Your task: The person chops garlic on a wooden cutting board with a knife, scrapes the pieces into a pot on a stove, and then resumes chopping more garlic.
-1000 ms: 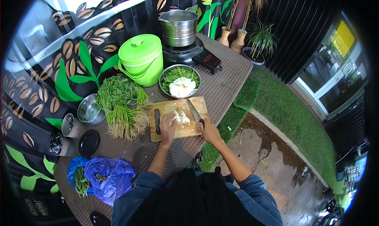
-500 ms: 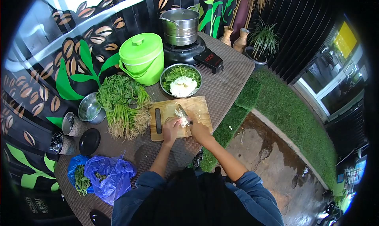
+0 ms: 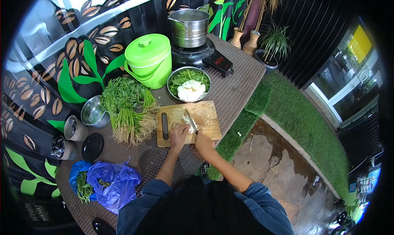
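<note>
On the wooden cutting board [image 3: 207,110] lie finely chopped white bits of food [image 3: 194,121]; their kind is too small to tell. My right hand [image 3: 204,144] is closed round the handle of a knife [image 3: 191,119], whose blade points away from me across the bits. Close to the left of the blade, my left hand [image 3: 178,137] rests on the board with its fingers bent and together. Whatever is under those fingertips is hidden. Just beyond the board, a metal bowl [image 3: 169,89] contains green leaves [image 3: 188,75] and a white mass [image 3: 191,90].
Left of the board lies a rooted bunch of greens [image 3: 129,107]. A green lidded bucket [image 3: 147,62] and a pot [image 3: 189,29] on a stove [image 3: 191,54] stand behind. Blue plastic bags [image 3: 113,185], a metal bowl [image 3: 95,112] and utensil holders [image 3: 76,130] occupy the left side.
My right hand has shifted slightly toward me, and the knife blade has turned, showing more of its length over the white bits. My left hand has stayed nearly in place.
</note>
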A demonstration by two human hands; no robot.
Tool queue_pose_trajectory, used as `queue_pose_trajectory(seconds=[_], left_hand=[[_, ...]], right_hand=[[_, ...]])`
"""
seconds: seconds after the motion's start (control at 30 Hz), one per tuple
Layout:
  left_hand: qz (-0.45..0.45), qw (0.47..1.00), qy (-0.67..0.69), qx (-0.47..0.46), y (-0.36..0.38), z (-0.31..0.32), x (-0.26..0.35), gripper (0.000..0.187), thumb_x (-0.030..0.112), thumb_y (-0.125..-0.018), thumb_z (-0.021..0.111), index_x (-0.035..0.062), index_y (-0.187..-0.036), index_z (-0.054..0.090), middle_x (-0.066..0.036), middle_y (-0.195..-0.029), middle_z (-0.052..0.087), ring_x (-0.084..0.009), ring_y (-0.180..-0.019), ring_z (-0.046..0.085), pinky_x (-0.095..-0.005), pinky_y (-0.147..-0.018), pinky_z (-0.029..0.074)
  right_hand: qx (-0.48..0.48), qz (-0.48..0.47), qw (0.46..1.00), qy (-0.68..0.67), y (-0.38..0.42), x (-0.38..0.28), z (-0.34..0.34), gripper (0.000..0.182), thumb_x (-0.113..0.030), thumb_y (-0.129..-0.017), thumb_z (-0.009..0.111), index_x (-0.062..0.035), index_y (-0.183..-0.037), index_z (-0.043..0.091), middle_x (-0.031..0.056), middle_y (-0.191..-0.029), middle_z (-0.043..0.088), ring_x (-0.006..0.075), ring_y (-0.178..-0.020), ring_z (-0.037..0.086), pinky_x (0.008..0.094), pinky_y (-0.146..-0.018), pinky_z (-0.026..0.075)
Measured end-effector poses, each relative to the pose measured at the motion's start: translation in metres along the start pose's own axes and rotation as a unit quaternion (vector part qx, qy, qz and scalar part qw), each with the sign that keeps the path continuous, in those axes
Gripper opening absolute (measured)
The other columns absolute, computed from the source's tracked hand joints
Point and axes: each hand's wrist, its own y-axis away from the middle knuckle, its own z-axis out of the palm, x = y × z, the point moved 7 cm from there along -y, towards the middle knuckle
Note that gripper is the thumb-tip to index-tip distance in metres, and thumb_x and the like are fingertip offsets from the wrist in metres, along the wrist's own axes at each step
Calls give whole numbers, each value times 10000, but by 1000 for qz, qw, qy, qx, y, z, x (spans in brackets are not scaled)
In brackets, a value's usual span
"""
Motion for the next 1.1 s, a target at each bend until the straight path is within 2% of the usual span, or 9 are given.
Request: queue_pose_trajectory(seconds=[0.1, 0.17, 0.33, 0.57, 0.67, 0.83, 0.9, 1.03, 1.1], left_hand=[[30, 999, -16, 0, 0, -1, 4, 135, 53, -748, 707, 45, -881, 730, -102, -818, 661, -248, -813, 590, -324, -725, 479], [32, 999, -14, -3, -1, 1, 2, 147, 44, -746, 701, 44, -890, 728, -105, -819, 662, -250, -813, 593, -324, -722, 481], [45, 999, 7, -19, -1, -2, -5, 195, 15, -730, 691, 45, -920, 724, -114, -824, 670, -245, -795, 604, -315, -716, 486], [10, 998, 44, -40, -3, -5, -7, 258, 15, -706, 733, 28, -963, 715, -98, -831, 686, -196, -773, 619, -294, -717, 487], [6, 999, 46, -28, 1, -5, -9, 256, 15, -711, 737, 28, -965, 715, -100, -831, 687, -195, -772, 627, -291, -714, 492], [-14, 998, 60, -25, 5, -1, -20, 232, 22, -723, 738, 24, -954, 716, -109, -829, 686, -197, -761, 642, -282, -704, 503], [-80, 993, 81, -37, 6, 1, -25, 210, 39, -733, 742, 16, -940, 714, -112, -832, 683, -197, -756, 646, -281, -699, 509], [-77, 993, 78, -41, 6, -1, -18, 195, 42, -745, 737, 11, -936, 712, -117, -828, 679, -193, -766, 647, -279, -694, 508], [-25, 998, 48, -20, 5, -3, -10, 201, 33, -743, 738, 18, -942, 712, -119, -836, 674, -189, -749, 638, -280, -681, 505]], right_hand=[[60, 19, 997, 44, -2, 11, 18, 274, -250, -922, 462, 12, -1000, 455, 261, -787, 644, 417, -760, 653, 483, -670, 532], [10, 19, 999, -27, -8, 5, 3, 268, -241, -918, 463, 11, -1010, 463, 258, -793, 647, 408, -753, 657, 473, -664, 535], [3, 0, 1000, -2, -11, 4, -8, 241, -209, -921, 448, 13, -1010, 468, 226, -750, 657, 399, -707, 665, 451, -609, 545], [40, 5, 996, 84, -2, -7, 20, 217, -166, -903, 446, 18, -1018, 464, 225, -740, 658, 361, -708, 683, 448, -617, 556], [-8, 9, 999, 34, -12, -4, 2, 232, -164, -903, 445, 23, -1039, 450, 221, -733, 660, 359, -707, 683, 444, -624, 557], [19, 12, 999, 22, 3, -6, 9, 253, -186, -916, 432, 32, -1044, 435, 237, -747, 658, 374, -709, 679, 446, -622, 555], [48, 28, 998, 31, 4, -2, 15, 263, -201, -924, 424, 34, -1040, 434, 244, -754, 657, 384, -706, 675, 450, -624, 552], [25, 14, 999, 18, -6, -2, 13, 264, -221, -931, 425, 27, -1018, 445, 238, -737, 653, 378, -691, 674, 455, -619, 551], [18, -5, 1000, 18, -6, -3, 7, 267, -233, -933, 430, 23, -1008, 448, 235, -731, 653, 374, -686, 674, 454, -613, 551]])
